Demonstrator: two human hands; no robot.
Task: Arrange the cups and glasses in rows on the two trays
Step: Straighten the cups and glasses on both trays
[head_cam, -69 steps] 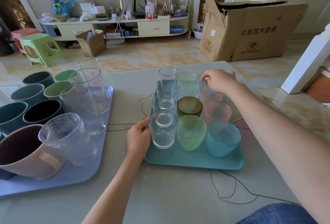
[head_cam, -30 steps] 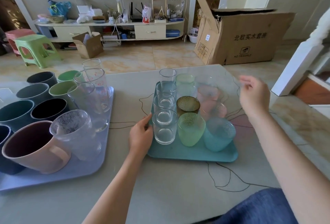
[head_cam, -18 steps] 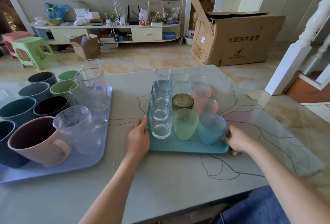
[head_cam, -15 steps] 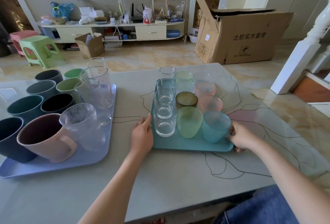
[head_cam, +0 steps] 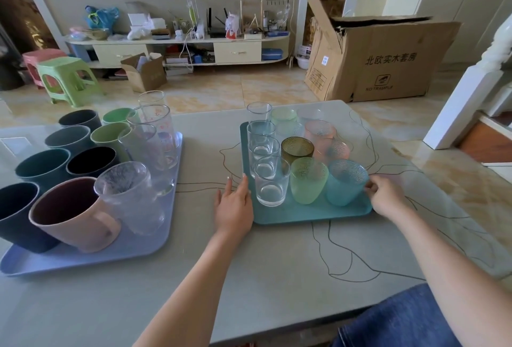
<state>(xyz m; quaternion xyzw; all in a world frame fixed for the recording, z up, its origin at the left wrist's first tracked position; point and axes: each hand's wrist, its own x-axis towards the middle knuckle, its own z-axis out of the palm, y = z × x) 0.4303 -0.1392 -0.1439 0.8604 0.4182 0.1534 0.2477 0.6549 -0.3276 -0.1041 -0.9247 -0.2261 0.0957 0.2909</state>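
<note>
— Glasses (head_cam: 307, 184) in three rows fill the teal tray (head_cam: 304, 212); where does it sit?
— On a grey table (head_cam: 249, 269) with thin dark lines drawn across it. Left of the teal tray, a lilac tray (head_cam: 83, 258) carries mugs (head_cam: 73, 213) and tall glasses. Behind the teal tray: tiled floor, a cardboard box (head_cam: 382, 58), a low shelf unit (head_cam: 177, 50).
— And the hands?
— Left hand (head_cam: 234, 208) lies flat, fingers straight, against the teal tray's left edge. Right hand (head_cam: 383, 197) curls loosely at its right edge, fingertips by the blue glass (head_cam: 346, 186); whether it actually grips, I cannot tell.
</note>
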